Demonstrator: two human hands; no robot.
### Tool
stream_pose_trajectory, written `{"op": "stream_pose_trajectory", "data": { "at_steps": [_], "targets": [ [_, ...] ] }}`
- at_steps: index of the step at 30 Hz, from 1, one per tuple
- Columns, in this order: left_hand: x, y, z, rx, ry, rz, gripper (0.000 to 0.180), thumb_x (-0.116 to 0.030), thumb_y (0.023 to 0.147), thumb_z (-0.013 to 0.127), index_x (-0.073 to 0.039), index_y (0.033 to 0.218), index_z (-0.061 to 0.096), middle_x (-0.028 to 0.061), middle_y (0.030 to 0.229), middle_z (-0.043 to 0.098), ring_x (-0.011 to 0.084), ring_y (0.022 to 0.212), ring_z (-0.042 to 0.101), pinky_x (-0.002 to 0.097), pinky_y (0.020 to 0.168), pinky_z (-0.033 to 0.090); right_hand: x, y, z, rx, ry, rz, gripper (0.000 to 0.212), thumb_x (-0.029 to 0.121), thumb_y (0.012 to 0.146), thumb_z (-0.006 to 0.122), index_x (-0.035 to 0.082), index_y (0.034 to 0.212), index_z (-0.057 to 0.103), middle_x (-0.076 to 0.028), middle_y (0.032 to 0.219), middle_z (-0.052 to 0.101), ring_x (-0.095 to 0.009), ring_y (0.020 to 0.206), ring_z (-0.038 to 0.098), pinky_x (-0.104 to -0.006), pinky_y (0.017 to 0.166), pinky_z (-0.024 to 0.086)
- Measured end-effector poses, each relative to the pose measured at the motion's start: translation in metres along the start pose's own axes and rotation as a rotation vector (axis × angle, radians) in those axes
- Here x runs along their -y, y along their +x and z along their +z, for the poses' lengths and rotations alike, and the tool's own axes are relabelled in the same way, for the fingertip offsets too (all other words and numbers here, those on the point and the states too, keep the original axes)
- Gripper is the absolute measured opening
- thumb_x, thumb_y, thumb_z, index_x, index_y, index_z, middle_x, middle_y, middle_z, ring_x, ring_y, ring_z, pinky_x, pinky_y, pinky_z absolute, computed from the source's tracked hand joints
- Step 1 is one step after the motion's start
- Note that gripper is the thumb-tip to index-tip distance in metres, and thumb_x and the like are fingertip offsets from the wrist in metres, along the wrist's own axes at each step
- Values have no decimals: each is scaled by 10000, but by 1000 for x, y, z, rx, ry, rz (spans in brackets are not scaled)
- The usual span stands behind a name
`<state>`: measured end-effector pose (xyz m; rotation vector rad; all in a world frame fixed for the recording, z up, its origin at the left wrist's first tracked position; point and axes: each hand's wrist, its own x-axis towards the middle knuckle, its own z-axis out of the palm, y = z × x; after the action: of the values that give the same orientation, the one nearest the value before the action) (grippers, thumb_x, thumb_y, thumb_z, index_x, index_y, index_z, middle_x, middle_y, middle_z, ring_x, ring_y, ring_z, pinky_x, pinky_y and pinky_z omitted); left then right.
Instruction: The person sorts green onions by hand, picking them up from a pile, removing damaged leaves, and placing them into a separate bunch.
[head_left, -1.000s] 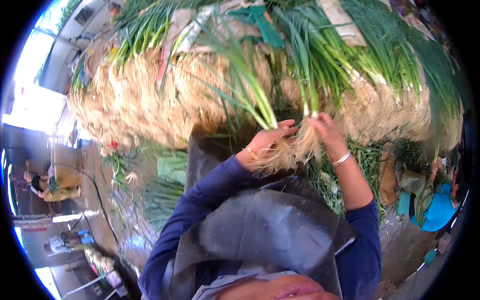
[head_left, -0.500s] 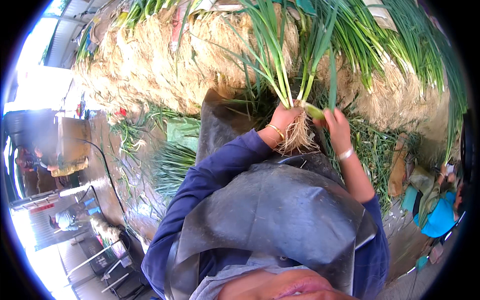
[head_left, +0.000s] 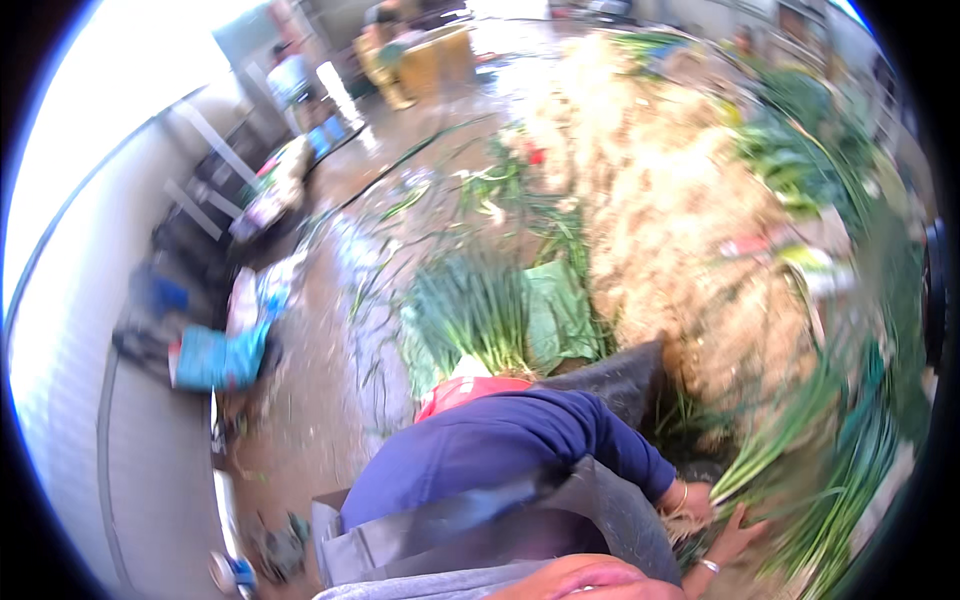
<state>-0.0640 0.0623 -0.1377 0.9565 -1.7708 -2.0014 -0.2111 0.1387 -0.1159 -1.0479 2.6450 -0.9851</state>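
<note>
My left hand (head_left: 688, 500), with a gold-coloured bangle at the wrist, is closed around the lower stalks of a small bunch of spring onions (head_left: 762, 448). The leaves slant up to the right, and pale roots hang below the fist. Just beside it, my right hand (head_left: 738, 541), wearing a pale band, has its fingers spread and appears to hold nothing. More loose spring onions (head_left: 838, 500) lie to the right of that hand. Motion blurs this side of the picture.
A long heap of spring onions with pale roots (head_left: 660, 200) rises ahead right. Left of it, a spring onion bundle (head_left: 475, 315) rests by a green sheet (head_left: 560, 312) and a red item (head_left: 465, 393). A dark hose (head_left: 400, 160) crosses the wet floor; people stand farther back.
The view has swung left, so my hands now appear at the lower right. My right hand has let go of the peeled leaf and spread its fingers; my left still grips the spring onions.
</note>
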Motion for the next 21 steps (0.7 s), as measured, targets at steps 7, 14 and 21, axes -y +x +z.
{"op": "stream_pose_trajectory", "data": {
  "at_steps": [7, 14, 21],
  "targets": [
    [-56, -47, -21, -62, 52, -153, 350, -132, 688, 644, -19, 1017, 599, 178, 942, 644, 287, 896, 630, 397, 747, 500, 36, 27, -20, 395, -281, -298, 534, 185, 896, 538, 0, 1361, 353, -265, 1265, 489, -410, 1104, 509, -407, 918, 406],
    [-32, -33, -10, -86, 101, -159, 352, -97, 669, 616, -22, 1011, 594, 173, 950, 642, 287, 919, 619, 387, 769, 494, 49, 35, -11, 547, -472, -302, 401, 179, 829, 562, -52, 1151, 504, -303, 1003, 581, -444, 919, 558, -463, 769, 457],
    [-36, -35, -27, 22, -77, -129, 385, -121, 668, 658, -17, 1029, 576, 141, 898, 645, 233, 839, 629, 380, 695, 506, -4, 35, -40, -1, -307, -278, 345, 199, 851, 551, -43, 1097, 541, -233, 908, 619, -380, 795, 594, -436, 707, 471]
  ]
}}
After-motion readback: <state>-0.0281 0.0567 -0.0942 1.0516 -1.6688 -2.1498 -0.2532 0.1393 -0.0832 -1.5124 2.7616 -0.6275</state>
